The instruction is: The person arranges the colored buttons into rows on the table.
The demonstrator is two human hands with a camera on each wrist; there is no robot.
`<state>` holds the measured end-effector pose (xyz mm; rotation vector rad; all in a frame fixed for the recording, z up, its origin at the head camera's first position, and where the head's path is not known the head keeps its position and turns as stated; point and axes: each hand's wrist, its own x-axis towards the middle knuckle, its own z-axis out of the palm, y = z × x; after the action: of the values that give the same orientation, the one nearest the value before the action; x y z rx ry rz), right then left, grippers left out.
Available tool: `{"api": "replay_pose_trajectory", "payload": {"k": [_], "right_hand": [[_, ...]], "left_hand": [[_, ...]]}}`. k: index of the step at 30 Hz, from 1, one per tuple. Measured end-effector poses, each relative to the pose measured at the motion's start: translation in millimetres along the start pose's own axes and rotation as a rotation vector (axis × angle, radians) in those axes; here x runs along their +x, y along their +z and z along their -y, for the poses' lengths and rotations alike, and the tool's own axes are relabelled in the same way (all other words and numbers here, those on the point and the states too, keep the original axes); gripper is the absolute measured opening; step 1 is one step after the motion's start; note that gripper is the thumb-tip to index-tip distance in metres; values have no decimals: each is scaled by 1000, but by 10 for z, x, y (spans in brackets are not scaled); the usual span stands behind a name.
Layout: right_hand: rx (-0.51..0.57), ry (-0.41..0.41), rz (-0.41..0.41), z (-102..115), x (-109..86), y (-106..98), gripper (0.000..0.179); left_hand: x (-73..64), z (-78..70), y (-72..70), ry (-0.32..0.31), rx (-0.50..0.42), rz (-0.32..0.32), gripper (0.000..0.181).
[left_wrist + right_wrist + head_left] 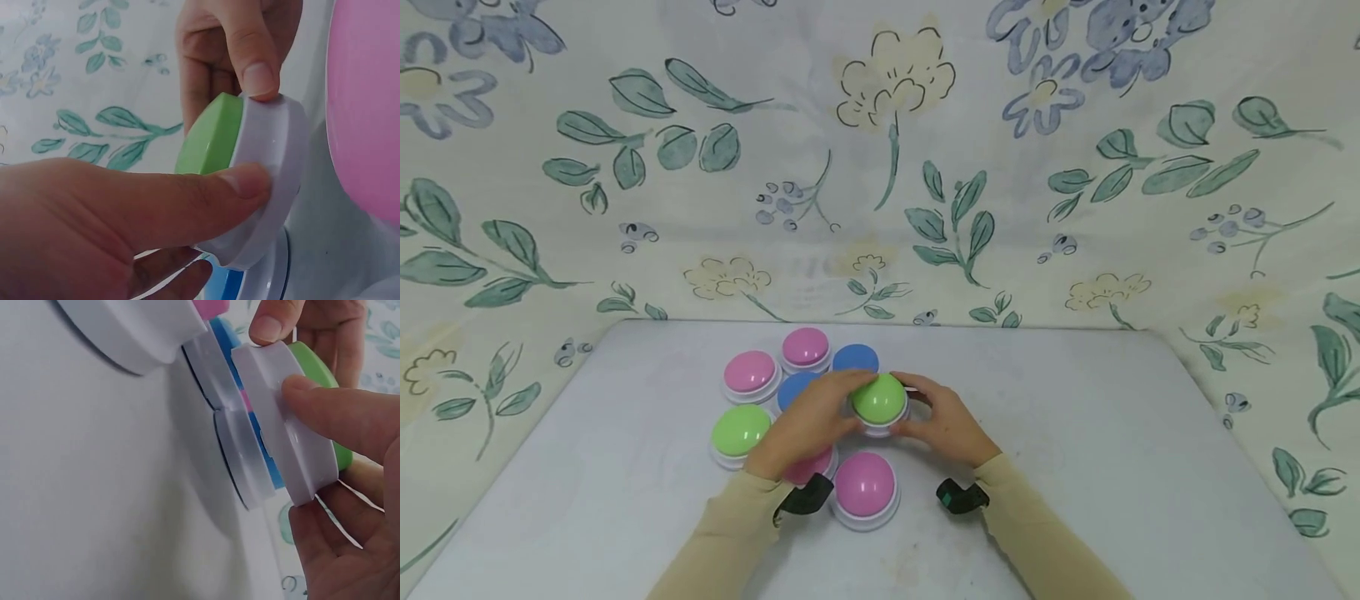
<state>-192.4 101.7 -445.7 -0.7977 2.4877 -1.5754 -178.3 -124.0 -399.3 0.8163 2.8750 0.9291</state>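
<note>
Both hands hold a green-domed push button (880, 398) with a round white base. My left hand (808, 421) grips its left side, and my right hand (953, 427) grips its right side. In the left wrist view, the left thumb (244, 181) presses the white base (275, 144), with the right thumb (259, 78) near its rim. The right wrist view shows the base (275, 406) raised off the table, with the right thumb (303, 387) on it. Behind it stand two blue buttons (855, 357) (794, 390), one partly covered by the left hand.
Two pink buttons (806, 346) (750, 372) stand at the back left, and another green one (742, 430) is left of my left wrist. A pink button (865, 485) sits between the forearms; another (811, 468) is half hidden. Floral cloth (805, 242) hangs behind the white table (1097, 433).
</note>
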Motion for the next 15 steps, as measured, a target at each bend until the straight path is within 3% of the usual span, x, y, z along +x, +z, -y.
{"api": "replay_pose_trajectory", "payload": {"k": [5, 15], "right_hand": [[-18, -2, -16, 37, -23, -77, 73], [-41, 36, -58, 39, -105, -257, 74]], "left_hand": [[45, -44, 13, 26, -12, -25, 69], [195, -195, 123, -17, -47, -45, 71]]}}
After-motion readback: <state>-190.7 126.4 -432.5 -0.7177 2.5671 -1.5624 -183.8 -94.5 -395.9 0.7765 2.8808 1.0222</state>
